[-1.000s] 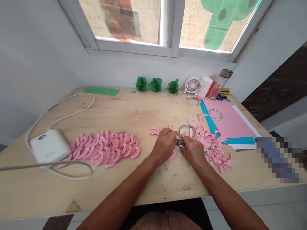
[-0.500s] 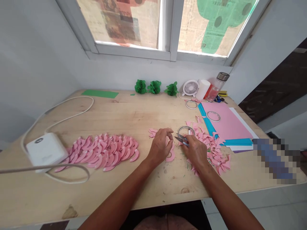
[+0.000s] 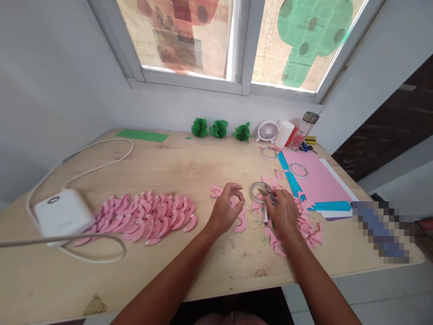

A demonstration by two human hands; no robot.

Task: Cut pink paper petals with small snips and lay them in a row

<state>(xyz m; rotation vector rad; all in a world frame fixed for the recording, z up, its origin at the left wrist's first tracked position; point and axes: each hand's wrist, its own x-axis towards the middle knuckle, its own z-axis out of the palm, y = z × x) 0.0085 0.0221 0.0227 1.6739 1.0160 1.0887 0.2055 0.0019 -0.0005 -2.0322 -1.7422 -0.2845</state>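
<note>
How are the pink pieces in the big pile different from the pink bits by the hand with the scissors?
The curved pieces are bent like little moons, but the scraps are jagged and pointy. The curved pieces overlap in one long pile away from both hands, while the scraps lie messily around the right hand. Both are pink and lie on the wooden table.

Pink paper sheet [image 3: 318, 180]; green paper strip [image 3: 142, 135]; white fan [image 3: 268, 130].
</note>
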